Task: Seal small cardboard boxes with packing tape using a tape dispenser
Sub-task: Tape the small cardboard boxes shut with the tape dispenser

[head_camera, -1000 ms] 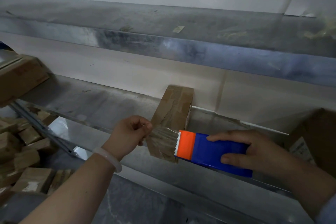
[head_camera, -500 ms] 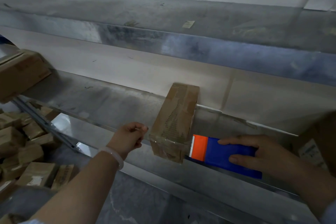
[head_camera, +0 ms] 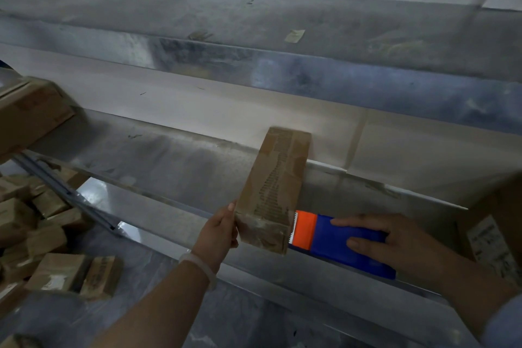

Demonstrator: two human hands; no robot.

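A long, narrow cardboard box [head_camera: 275, 186] lies on the grey metal shelf [head_camera: 169, 167], its near end over the shelf's front edge, with clear tape across that end. My left hand [head_camera: 219, 230] grips the box's near left edge, thumb up along the side. Right of the box lies the blue tape dispenser [head_camera: 350, 248] with an orange, toothed front end that touches the box's near right corner. My right hand [head_camera: 395, 243] lies over the dispenser's blue body, fingers spread along it.
Several small cardboard boxes [head_camera: 42, 234] are piled on the floor at lower left. A bigger box [head_camera: 31, 113] sits at the shelf's left end. Another carton with a white label [head_camera: 491, 237] stands at the right. A wall and upper metal ledge [head_camera: 282, 65] run behind.
The tape strip I held stretched to the left now lies on the box end. My left hand moved right to grip the box; the dispenser drew back right and down beside it.
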